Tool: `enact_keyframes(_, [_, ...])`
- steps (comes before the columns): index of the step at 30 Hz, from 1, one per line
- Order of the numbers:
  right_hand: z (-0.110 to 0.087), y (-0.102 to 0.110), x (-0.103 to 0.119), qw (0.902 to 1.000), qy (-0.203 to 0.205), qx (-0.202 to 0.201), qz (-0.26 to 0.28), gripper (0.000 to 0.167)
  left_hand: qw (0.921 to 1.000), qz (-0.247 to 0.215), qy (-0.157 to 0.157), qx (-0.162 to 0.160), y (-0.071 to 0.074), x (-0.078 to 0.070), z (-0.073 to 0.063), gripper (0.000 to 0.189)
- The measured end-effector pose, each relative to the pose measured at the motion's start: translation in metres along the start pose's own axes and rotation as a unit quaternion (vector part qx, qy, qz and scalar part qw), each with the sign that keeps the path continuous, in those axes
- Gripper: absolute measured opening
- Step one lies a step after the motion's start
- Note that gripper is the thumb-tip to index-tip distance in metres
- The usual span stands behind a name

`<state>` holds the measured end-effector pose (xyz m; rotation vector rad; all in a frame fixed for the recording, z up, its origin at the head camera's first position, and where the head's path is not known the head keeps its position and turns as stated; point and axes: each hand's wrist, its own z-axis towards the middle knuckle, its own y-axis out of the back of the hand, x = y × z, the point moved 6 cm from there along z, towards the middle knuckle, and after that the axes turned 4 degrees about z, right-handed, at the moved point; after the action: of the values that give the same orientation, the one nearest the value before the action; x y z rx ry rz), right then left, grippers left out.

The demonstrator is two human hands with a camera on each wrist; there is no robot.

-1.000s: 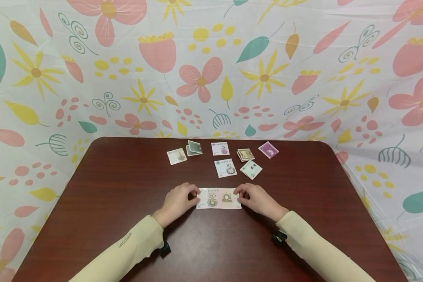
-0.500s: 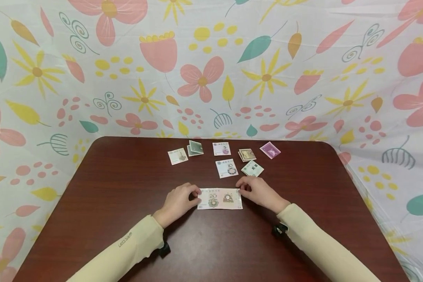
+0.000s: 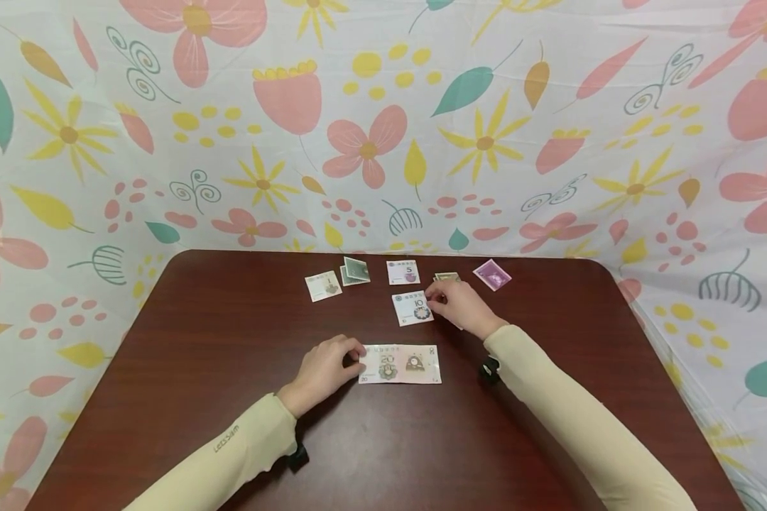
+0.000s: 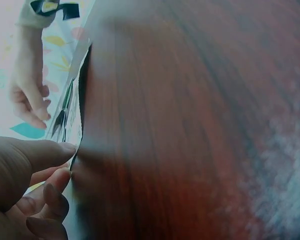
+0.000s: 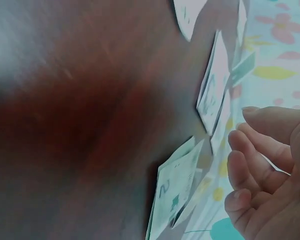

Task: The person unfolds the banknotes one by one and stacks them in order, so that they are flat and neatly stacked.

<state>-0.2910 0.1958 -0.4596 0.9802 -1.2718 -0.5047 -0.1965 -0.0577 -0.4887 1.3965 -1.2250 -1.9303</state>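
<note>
A 20 banknote point(image 3: 401, 364) lies spread out on the table, with a crease across its middle. My left hand point(image 3: 324, 370) pinches its left edge between thumb and fingers; the thumb point(image 4: 52, 154) shows at that edge in the left wrist view. Beyond the note, my right hand point(image 3: 463, 306) hovers at the right edge of a folded 10 banknote point(image 3: 411, 309). Its thumb and loosely bent fingers stand apart with nothing between them in the right wrist view. Below it a folded 2 banknote point(image 5: 172, 187) is mostly hidden from the head view.
Along the table's back lie a folded 1 note point(image 3: 323, 286), a green folded note point(image 3: 356, 270), a 5 note point(image 3: 402, 272), a partly covered brown note point(image 3: 446, 275) and a purple note point(image 3: 492, 275). A flowered cloth point(image 3: 364, 71) hangs behind the dark table point(image 3: 198, 341).
My right hand has let go of the 20 banknote's right end and moved forward to beside the 10 banknote. The left hand has stayed at the left edge.
</note>
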Motion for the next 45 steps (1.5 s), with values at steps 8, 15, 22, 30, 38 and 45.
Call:
enact_keyframes(8, [0.018,-0.006,-0.008,0.9993,0.001,-0.001,-0.036,0.027,1.0,-0.008,-0.001,0.005,-0.003,-0.002,-0.002,0.015])
enact_keyframes(15, [0.022,-0.011,-0.007,0.9989,0.005,-0.003,-0.047,0.031,0.9999,-0.01,-0.004,-0.001,-0.002,-0.002,-0.003,0.014])
enact_keyframes(22, [0.022,-0.012,-0.005,0.9982,0.002,0.003,-0.059,0.031,0.9999,-0.009,-0.008,-0.001,0.0,-0.003,-0.003,0.015])
enact_keyframes(30, [0.025,-0.011,-0.004,0.9976,0.01,0.0,-0.068,0.027,0.9999,-0.003,-0.008,-0.006,0.001,-0.001,-0.001,0.015])
enact_keyframes(38, [0.03,-0.014,-0.004,0.9977,0.017,0.002,-0.066,0.021,1.0,-0.004,-0.002,-0.004,-0.001,0.002,0.0,0.015])
enact_keyframes(45, [0.03,-0.016,-0.006,0.9989,0.02,-0.013,-0.041,0.01,1.0,-0.003,0.0,-0.002,0.0,0.0,-0.001,0.015])
